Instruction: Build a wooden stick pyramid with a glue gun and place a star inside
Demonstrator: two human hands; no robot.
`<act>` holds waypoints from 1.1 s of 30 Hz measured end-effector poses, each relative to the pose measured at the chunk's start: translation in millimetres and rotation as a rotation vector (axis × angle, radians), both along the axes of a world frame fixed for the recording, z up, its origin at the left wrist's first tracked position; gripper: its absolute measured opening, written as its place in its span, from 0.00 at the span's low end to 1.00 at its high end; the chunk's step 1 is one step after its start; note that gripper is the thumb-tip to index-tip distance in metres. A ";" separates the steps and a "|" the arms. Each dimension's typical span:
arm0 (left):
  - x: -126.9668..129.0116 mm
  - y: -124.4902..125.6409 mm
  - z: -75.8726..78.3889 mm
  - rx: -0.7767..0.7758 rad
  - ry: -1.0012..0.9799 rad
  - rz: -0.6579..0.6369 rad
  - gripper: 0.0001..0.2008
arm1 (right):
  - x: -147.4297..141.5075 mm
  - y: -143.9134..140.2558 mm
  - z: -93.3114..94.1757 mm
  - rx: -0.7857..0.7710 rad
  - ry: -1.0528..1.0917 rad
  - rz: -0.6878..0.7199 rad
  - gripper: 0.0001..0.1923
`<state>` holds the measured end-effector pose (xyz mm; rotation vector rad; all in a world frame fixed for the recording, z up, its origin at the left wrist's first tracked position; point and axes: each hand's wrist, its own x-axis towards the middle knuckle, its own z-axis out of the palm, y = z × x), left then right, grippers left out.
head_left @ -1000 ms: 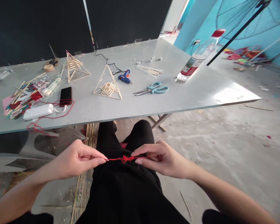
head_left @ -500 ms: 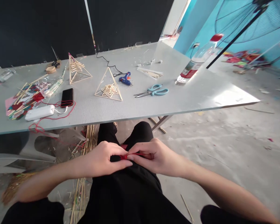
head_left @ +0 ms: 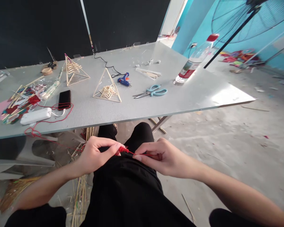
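Observation:
Above my lap, my left hand (head_left: 98, 155) pinches a small knotted bundle of red yarn (head_left: 123, 149) between thumb and fingers. A single red strand runs from the bundle to my right hand (head_left: 159, 156), which grips it between thumb and forefinger. The strand between the two hands looks taut. More red yarn trails from the left side down off the table edge, and a red yarn ball (head_left: 34, 100) lies among scraps on the table. My fingers partly cover the bundle.
The grey table (head_left: 85, 116) carries two stick pyramids (head_left: 107, 91), a blue glue gun (head_left: 124, 79), light-blue scissors (head_left: 153, 91), a bottle (head_left: 191, 64), a phone (head_left: 64, 99) and a white power bank (head_left: 36, 115). Sticks (head_left: 79, 195) and a straw broom (head_left: 14, 192) lie on the floor.
My hands have moved apart, the left going leftward with the bundle. More of the bundle and a stretch of strand now show between them. The view has shifted slightly.

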<state>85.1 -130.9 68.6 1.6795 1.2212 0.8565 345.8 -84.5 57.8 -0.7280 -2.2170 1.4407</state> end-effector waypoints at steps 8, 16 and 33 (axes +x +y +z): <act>-12.1 1.4 -15.2 -0.140 -0.286 0.124 0.17 | 4.5 -0.6 -1.0 -0.117 0.063 -0.065 0.17; -1.9 3.8 -10.2 -0.486 -0.078 -0.219 0.21 | 3.5 4.3 -2.8 0.087 0.085 -0.095 0.15; 9.1 -0.7 -25.1 -0.730 -0.583 -0.181 0.35 | -3.7 -34.6 -34.6 0.594 0.018 -0.356 0.03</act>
